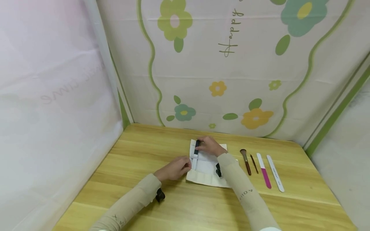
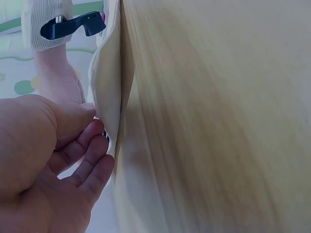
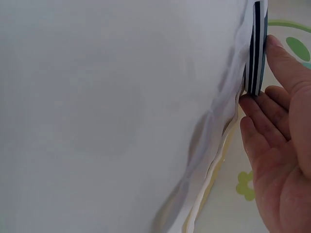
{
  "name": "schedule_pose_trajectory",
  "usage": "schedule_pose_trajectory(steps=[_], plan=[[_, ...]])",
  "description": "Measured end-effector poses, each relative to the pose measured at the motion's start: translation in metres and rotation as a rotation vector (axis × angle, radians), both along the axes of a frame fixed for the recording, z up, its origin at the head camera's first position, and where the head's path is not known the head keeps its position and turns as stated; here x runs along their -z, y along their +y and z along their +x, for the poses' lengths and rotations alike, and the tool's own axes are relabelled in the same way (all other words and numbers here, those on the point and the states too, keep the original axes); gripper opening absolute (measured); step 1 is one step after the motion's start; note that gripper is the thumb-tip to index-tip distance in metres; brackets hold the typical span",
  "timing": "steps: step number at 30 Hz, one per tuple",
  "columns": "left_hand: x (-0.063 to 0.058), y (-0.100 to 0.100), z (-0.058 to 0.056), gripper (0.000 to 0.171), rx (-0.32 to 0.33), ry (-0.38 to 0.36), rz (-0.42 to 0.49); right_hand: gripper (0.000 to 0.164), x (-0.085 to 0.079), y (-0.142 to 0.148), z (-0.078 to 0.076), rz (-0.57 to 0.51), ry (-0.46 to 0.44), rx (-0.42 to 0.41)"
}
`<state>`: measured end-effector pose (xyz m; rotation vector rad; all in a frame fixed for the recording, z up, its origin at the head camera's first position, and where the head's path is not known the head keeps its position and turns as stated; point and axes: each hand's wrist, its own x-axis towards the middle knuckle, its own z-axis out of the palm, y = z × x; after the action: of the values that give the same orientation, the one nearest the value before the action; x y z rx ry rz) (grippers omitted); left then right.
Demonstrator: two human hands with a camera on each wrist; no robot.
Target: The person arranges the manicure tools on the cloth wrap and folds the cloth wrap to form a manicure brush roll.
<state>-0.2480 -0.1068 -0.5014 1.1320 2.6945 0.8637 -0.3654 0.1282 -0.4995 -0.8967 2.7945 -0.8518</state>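
Observation:
A cream cloth roll-up case with a white lining lies unfolded on the table. My right hand holds the dark end of a nail buffer over the case's left side; its lighter part runs down along the lining. Up close in the right wrist view, the buffer shows black and white layered edges between thumb and fingers. At the case's left edge, my left hand pinches the cloth between thumb and fingertips. How far the buffer sits inside a pocket is hard to tell.
Right of the case lie a makeup brush, a thin dark tool, a white-and-pink nail file and a white nail file. Flower-printed fabric stands behind the wooden table, with fabric walls on both sides.

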Motion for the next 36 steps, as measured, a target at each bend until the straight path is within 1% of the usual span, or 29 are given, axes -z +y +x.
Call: schedule_pose_trajectory(steps=[5,11,14,18,24,27,31,33,36], plan=[[0.000,0.000,-0.001,0.006,0.005,0.008,0.000,0.055,0.000,-0.001,0.004,-0.005,-0.004,0.003],[0.001,-0.001,-0.002,0.007,0.009,0.011,0.010,0.059,0.006,-0.001,0.008,-0.056,0.013,-0.010],[0.001,-0.001,-0.001,0.008,-0.003,0.009,0.006,0.060,0.007,-0.002,0.011,-0.074,-0.003,-0.001],[-0.002,0.001,0.000,0.007,-0.011,0.001,0.009,0.061,0.002,-0.003,0.019,-0.069,-0.045,0.020],[-0.001,0.003,-0.002,0.007,-0.023,0.000,-0.003,0.060,-0.001,-0.003,0.025,-0.067,-0.094,0.009],[0.001,0.005,-0.002,0.008,-0.019,0.013,0.001,0.056,-0.002,-0.002,0.026,-0.052,-0.099,0.024],[0.000,0.006,-0.001,0.008,-0.007,0.012,0.011,0.052,-0.005,0.001,0.029,-0.021,-0.109,0.033],[0.000,0.006,-0.001,0.008,-0.005,-0.002,0.010,0.051,-0.007,0.003,0.030,-0.008,-0.111,0.018],[-0.001,0.005,-0.003,0.009,-0.011,-0.025,0.018,0.051,-0.015,0.011,0.032,0.010,-0.115,0.010]])
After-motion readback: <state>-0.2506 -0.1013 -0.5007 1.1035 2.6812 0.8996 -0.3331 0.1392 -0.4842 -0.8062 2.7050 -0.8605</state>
